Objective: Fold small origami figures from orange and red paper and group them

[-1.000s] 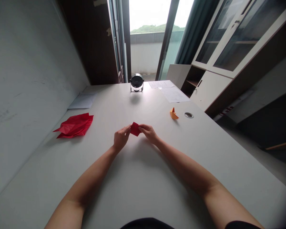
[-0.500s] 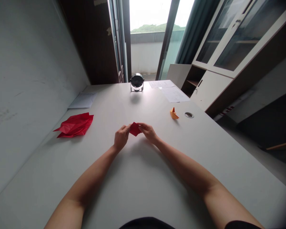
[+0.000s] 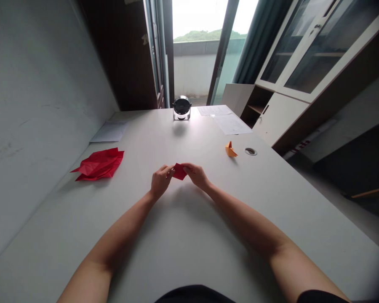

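Note:
A small folded piece of red paper is held between my two hands, over the middle of the white table. My left hand pinches its left edge between thumb and fingers. On the other side, my right hand grips the right edge, its fingers closed and partly covering the paper. Off to the left lies a larger crumpled, folded red paper. An orange folded paper figure stands to the right, beyond my right hand.
A round black device on a metal stand sits at the table's far edge. Printed sheets lie at the back right, and white papers by the left wall. A round cable hole is set near the right edge.
The small red paper has turned slightly in my hands and its outline is tilted differently. Both hands stay in nearly the same place, with the fingers shifted a little.

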Motion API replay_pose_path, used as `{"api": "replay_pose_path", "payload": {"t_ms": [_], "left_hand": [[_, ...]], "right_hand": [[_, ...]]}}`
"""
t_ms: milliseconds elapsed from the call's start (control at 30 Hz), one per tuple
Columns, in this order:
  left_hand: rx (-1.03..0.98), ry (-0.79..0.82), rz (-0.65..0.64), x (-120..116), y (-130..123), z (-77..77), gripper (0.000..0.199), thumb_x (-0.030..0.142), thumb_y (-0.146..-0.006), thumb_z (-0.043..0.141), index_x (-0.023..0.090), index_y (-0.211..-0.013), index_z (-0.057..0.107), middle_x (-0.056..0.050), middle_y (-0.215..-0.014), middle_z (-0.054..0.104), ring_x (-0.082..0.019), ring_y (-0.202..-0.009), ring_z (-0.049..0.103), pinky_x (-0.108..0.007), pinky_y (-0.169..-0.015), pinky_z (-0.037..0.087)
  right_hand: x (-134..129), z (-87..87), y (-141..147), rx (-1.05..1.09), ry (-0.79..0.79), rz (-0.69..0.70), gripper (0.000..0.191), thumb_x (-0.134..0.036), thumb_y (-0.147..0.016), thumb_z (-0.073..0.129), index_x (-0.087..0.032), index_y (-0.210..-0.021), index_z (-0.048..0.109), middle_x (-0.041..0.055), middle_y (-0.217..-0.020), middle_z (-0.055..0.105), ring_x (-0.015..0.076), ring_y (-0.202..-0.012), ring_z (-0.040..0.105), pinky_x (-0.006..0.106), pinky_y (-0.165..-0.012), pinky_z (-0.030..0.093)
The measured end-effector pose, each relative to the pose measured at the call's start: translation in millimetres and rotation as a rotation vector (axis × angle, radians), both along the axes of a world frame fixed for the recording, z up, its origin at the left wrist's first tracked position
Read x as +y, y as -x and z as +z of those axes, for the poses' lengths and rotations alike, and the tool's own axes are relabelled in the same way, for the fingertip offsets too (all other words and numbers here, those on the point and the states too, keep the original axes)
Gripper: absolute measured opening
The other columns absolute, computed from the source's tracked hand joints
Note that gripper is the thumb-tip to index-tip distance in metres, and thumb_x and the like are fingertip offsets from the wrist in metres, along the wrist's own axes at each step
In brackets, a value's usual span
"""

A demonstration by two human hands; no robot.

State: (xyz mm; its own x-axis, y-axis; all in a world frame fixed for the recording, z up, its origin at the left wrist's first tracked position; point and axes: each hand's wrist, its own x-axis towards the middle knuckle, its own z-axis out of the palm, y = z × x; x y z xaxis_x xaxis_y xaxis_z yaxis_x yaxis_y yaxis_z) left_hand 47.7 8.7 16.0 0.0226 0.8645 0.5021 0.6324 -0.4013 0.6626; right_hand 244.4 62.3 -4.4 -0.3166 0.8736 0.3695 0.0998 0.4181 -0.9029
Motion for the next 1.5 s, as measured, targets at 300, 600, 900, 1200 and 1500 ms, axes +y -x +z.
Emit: {"api": "replay_pose_path", "payload": {"t_ms": [300,600,900,1200,1500], "left_hand": [[0.051,0.005,-0.041,-2.2,0.7,2.7,0.029,0.035,-0.100,0.050,0.029,-0.117,0.072,-0.006,-0.095,0.069,-0.018,-0.079,0.061,-0.027,-0.072,0.043],[0.079,0.001,-0.033,-3.1,-0.9,2.0,0.027,0.037,-0.100,0.051,0.027,-0.108,0.075,-0.006,-0.094,0.070,-0.016,-0.076,0.062,-0.025,-0.068,0.042],[0.103,-0.014,-0.011,-4.7,-1.6,4.3,0.029,0.039,-0.100,0.050,0.022,-0.100,0.074,-0.005,-0.090,0.068,-0.014,-0.074,0.061,-0.024,-0.067,0.044],[-0.057,-0.001,0.020,1.9,1.7,2.4,0.033,0.042,-0.099,0.050,0.019,-0.090,0.072,-0.005,-0.084,0.066,-0.015,-0.071,0.060,-0.026,-0.066,0.045],[-0.110,0.062,-0.064,5.8,2.9,-3.5,0.031,0.044,-0.095,0.058,0.019,-0.086,0.073,-0.004,-0.080,0.069,-0.015,-0.067,0.060,-0.027,-0.066,0.046]], "right_hand": [[-10.4,12.1,0.2,-0.156,-0.123,0.007,0.028,-0.035,-0.097,0.051,-0.023,-0.107,0.074,0.0026,-0.089,0.076,0.0166,-0.075,0.066,0.027,-0.070,0.049],[-10.2,9.0,-0.3,-0.210,-0.173,0.020,0.026,-0.030,-0.097,0.051,-0.023,-0.105,0.074,0.0011,-0.087,0.075,0.0141,-0.071,0.064,0.025,-0.068,0.047],[-8.2,4.6,0.8,-0.217,-0.175,0.008,0.025,-0.032,-0.097,0.053,-0.022,-0.103,0.075,0.0017,-0.087,0.076,0.0142,-0.071,0.065,0.025,-0.068,0.047],[0.8,-1.1,-3.6,-0.142,-0.038,-0.073,0.032,-0.045,-0.093,0.056,-0.019,-0.081,0.070,0.0006,-0.067,0.068,0.0140,-0.062,0.060,0.024,-0.061,0.045],[0.7,-1.1,-3.3,-0.133,-0.009,-0.071,0.035,-0.048,-0.095,0.052,-0.019,-0.080,0.066,-0.0005,-0.065,0.062,0.0131,-0.061,0.054,0.025,-0.060,0.043]]}}
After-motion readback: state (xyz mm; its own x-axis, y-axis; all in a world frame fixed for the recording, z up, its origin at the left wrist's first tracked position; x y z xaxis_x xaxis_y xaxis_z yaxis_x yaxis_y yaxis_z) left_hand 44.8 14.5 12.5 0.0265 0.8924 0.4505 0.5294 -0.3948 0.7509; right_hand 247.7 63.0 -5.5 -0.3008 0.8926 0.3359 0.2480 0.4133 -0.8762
